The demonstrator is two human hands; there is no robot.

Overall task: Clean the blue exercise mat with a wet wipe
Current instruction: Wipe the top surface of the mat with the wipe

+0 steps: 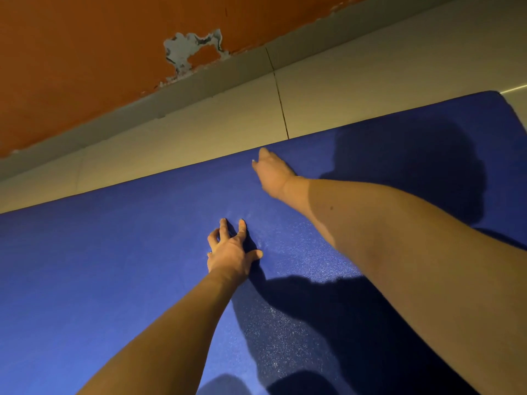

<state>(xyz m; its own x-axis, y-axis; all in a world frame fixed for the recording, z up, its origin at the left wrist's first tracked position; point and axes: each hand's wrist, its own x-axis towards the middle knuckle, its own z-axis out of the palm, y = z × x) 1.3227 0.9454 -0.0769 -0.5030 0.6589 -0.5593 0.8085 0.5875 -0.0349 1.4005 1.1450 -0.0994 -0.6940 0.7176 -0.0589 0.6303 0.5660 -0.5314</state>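
The blue exercise mat point(114, 266) lies flat on the floor and fills most of the view. My left hand point(232, 252) rests on the middle of the mat, fingers spread, holding nothing. My right hand point(272, 173) reaches out to the mat's far edge, palm down and slightly blurred. Its fingers are hidden under the hand. A tiny pale speck shows at its fingertips, but I cannot make out a wet wipe. The mat's surface near both arms shows a faint speckled sheen.
Pale floor tiles point(199, 132) run along the mat's far side. Beyond them stand a grey skirting point(233, 67) and an orange wall point(85, 52) with a patch of peeled paint point(194, 49). The mat's far right corner point(496, 95) is rounded. Dark shadows fall across the right part of the mat.
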